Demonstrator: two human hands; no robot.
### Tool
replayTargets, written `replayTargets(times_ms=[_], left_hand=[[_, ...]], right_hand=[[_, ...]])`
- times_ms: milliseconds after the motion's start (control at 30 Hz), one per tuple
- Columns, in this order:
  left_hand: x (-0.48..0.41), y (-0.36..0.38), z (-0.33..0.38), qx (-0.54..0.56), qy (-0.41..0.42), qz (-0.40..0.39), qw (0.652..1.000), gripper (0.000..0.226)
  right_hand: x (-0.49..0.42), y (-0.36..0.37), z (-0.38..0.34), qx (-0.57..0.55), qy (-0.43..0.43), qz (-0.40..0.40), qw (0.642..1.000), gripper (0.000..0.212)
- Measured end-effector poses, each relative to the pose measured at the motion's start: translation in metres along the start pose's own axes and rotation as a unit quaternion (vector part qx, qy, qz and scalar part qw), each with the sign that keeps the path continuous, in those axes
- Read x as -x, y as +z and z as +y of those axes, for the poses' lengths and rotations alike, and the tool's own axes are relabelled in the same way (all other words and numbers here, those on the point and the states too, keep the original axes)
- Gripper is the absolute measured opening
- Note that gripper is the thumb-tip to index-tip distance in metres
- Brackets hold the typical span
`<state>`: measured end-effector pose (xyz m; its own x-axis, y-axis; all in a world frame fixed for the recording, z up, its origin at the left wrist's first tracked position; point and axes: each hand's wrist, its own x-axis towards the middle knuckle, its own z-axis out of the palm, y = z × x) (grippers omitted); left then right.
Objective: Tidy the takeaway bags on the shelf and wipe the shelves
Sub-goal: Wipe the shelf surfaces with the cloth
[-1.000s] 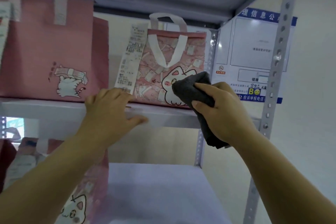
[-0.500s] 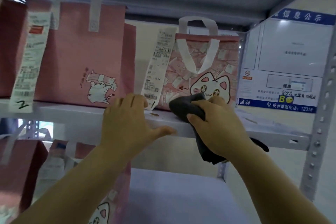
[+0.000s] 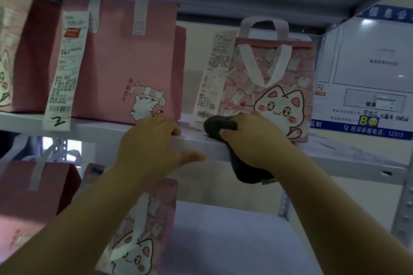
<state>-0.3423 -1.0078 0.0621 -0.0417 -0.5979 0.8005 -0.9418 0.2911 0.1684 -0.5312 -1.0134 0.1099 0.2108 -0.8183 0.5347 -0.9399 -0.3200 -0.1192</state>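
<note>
My right hand (image 3: 257, 140) grips a dark grey cloth (image 3: 220, 128) and presses it on the front of the white upper shelf (image 3: 100, 129), just before a patterned pink cat bag (image 3: 274, 78) with a long receipt (image 3: 214, 78). The cloth's tail hangs over the shelf edge. My left hand (image 3: 152, 143) rests on the shelf lip with its fingers curled over the edge, below a plain pink bag (image 3: 131, 60). A darker bag (image 3: 38, 51) with a receipt marked 2 stands further left.
Under the upper shelf, a cat bag (image 3: 143, 236) and a dark red bag (image 3: 33, 187) stand on the lower shelf (image 3: 234, 241). A blue-and-white notice board (image 3: 366, 73) hangs at right beside the perforated metal upright (image 3: 404, 207).
My right hand came down from in front of the cat bag and set the cloth on the shelf surface. The view shifted left and closer; my left hand stayed on the shelf edge.
</note>
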Motion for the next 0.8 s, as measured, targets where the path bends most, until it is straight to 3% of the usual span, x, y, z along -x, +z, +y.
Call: replayTargets(times_ms=[367, 500, 667, 800], left_hand=[[0.002, -0.006, -0.009, 0.056, -0.005, -0.012, 0.998, 0.068], [0.003, -0.008, -0.015, 0.06, 0.0, -0.02, 0.998, 0.064], [0.004, -0.009, -0.013, 0.072, -0.001, -0.021, 0.997, 0.062], [0.004, -0.011, -0.012, 0.08, -0.004, -0.024, 0.997, 0.064]], right_hand=[[-0.007, -0.018, -0.029, -0.06, -0.01, -0.107, 0.992, 0.01], [-0.002, -0.036, -0.026, 0.014, 0.012, -0.134, 0.991, 0.011], [-0.013, -0.027, -0.036, 0.012, 0.03, -0.115, 0.993, 0.017], [-0.016, -0.014, -0.04, -0.021, -0.01, -0.099, 0.995, 0.017]])
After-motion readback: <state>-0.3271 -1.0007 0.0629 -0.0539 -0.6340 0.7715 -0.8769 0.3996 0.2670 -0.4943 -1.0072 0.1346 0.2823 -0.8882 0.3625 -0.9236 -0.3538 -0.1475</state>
